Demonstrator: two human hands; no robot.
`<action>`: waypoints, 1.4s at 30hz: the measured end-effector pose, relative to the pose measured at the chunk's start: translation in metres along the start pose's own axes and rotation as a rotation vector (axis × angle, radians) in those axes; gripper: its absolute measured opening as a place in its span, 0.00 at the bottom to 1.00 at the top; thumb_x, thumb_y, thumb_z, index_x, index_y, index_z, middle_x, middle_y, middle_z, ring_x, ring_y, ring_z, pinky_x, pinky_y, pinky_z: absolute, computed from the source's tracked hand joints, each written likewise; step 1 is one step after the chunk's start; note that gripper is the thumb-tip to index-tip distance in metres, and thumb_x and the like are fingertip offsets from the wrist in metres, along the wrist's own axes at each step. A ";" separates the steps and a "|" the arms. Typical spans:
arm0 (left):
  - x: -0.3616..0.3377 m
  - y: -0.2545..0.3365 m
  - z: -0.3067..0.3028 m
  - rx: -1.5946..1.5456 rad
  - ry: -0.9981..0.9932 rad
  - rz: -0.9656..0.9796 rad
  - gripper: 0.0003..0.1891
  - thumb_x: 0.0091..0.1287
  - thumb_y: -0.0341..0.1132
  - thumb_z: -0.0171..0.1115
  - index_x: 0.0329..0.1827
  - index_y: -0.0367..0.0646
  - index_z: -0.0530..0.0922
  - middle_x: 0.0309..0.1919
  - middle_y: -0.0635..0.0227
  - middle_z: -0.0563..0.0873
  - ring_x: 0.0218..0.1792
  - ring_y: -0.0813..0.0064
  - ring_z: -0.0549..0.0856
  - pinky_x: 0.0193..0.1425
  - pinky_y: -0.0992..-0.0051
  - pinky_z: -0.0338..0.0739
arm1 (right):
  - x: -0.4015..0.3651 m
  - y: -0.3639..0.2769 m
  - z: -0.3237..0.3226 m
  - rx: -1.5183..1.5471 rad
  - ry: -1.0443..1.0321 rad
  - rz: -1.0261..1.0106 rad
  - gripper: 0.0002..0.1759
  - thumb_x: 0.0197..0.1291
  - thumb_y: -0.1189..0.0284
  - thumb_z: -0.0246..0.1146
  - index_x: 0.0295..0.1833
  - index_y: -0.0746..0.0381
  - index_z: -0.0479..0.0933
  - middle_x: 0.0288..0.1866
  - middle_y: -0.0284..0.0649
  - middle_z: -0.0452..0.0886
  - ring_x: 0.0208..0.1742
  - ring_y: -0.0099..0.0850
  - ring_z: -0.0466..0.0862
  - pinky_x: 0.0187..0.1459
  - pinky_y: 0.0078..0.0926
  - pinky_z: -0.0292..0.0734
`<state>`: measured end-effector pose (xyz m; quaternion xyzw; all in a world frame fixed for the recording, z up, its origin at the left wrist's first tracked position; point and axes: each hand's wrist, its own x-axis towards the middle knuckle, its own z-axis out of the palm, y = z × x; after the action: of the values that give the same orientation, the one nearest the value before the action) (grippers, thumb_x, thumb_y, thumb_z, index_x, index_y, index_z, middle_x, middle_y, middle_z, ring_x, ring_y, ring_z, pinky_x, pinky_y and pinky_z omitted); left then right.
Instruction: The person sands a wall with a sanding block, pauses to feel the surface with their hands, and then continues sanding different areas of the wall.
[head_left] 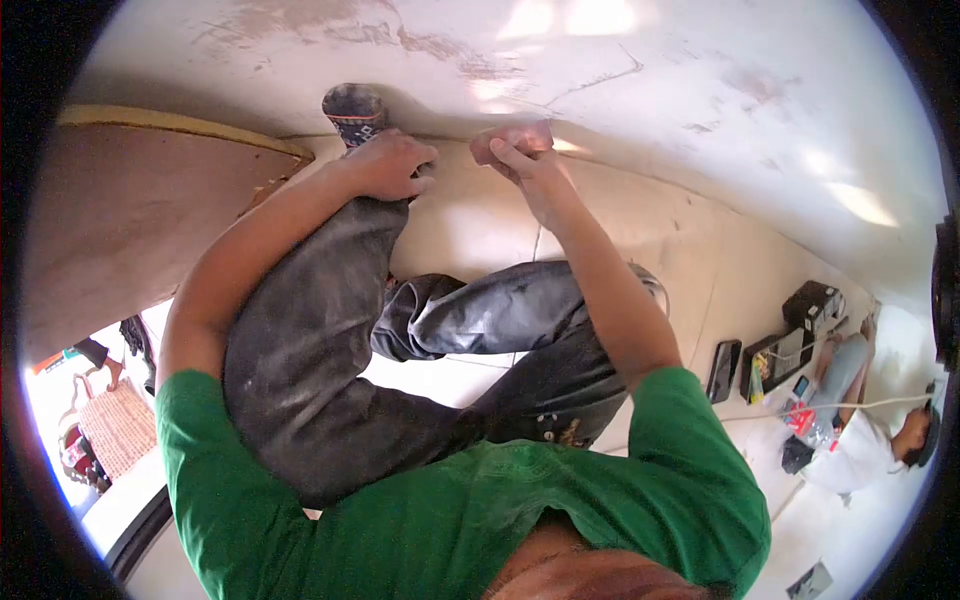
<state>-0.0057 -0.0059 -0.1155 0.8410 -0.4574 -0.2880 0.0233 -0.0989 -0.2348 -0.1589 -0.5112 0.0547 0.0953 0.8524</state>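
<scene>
My right hand (535,172) holds a reddish, flat block-like piece (522,140), thumb on its near face, close to the foot of the white wall (650,90). The piece looks smooth and partly shiny; whether it touches the wall I cannot tell. Over my raised knee rests my left hand (396,165), its fingers loosely curled and apart, holding nothing that shows. Just beyond it is a dark patterned sock (355,112) on my foot, beside the wall. Brownish stains and a crack mark the wall above both hands.
A brown panel (120,220) stands at the left. On the tiled floor (640,220) at the right lie a phone (723,370), a black box (812,305), a tray (775,362), a bottle (812,425) and a cable. Another person (860,445) sits at the far right.
</scene>
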 end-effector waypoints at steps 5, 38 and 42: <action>0.009 -0.004 -0.001 -0.770 0.078 -0.055 0.32 0.66 0.50 0.63 0.66 0.37 0.71 0.57 0.53 0.81 0.56 0.64 0.81 0.61 0.67 0.71 | -0.009 -0.014 0.021 0.049 -0.061 0.015 0.12 0.65 0.66 0.66 0.48 0.62 0.79 0.46 0.37 0.84 0.50 0.28 0.81 0.56 0.27 0.72; 0.006 0.028 -0.015 -1.037 -0.171 -0.138 0.26 0.72 0.52 0.57 0.52 0.34 0.81 0.43 0.67 0.85 0.45 0.75 0.79 0.57 0.71 0.71 | -0.016 -0.017 -0.003 -0.029 -0.158 0.172 0.25 0.67 0.54 0.62 0.54 0.66 0.80 0.43 0.36 0.83 0.42 0.24 0.80 0.44 0.23 0.76; 0.009 0.022 -0.017 -0.996 -0.245 -0.102 0.26 0.73 0.52 0.55 0.51 0.34 0.81 0.43 0.69 0.84 0.47 0.76 0.78 0.57 0.72 0.70 | -0.006 -0.016 -0.013 -0.213 -0.102 0.111 0.23 0.68 0.54 0.62 0.47 0.66 0.83 0.39 0.34 0.83 0.41 0.23 0.79 0.43 0.24 0.75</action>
<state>-0.0100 -0.0298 -0.0993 0.7091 -0.2226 -0.5681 0.3533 -0.1017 -0.2541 -0.1502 -0.5897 0.0290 0.1732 0.7883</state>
